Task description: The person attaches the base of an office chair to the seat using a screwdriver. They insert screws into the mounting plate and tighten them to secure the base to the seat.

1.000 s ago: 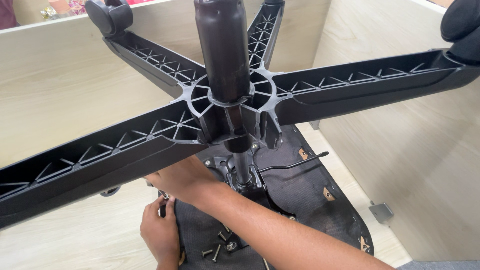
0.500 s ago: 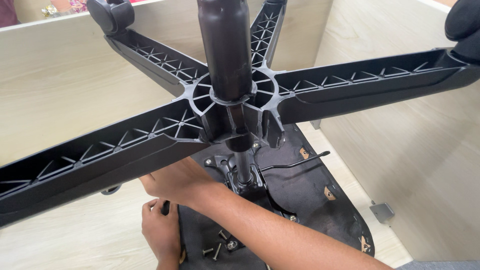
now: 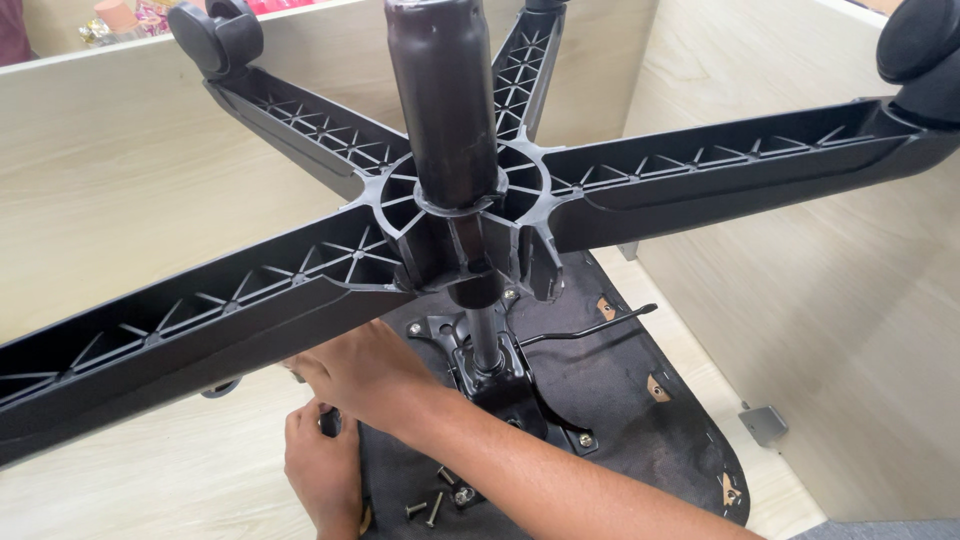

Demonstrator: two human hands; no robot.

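Note:
An office chair lies upside down, with its black five-armed base (image 3: 640, 190) and gas column (image 3: 445, 100) pointing up at me. The dark seat underside (image 3: 620, 400) lies below, carrying a black metal mechanism plate (image 3: 490, 375) and a lever (image 3: 590, 328). My right hand (image 3: 365, 375) reaches across to the seat's left edge, its fingertips hidden under a base arm. Just below it, my left hand (image 3: 320, 465) is curled around a small dark tool (image 3: 328, 420) at the same edge. Loose bolts (image 3: 435, 505) lie on the seat near my right forearm.
Light wooden panels wall the space at the left (image 3: 120, 170) and right (image 3: 830, 330). A small grey metal bracket (image 3: 762, 422) sits on the pale floor at the right. Black casters (image 3: 215, 35) cap the base arms.
My left hand has closed more tightly around the small dark tool. My right hand has shifted slightly at the seat's edge. The chair stays put.

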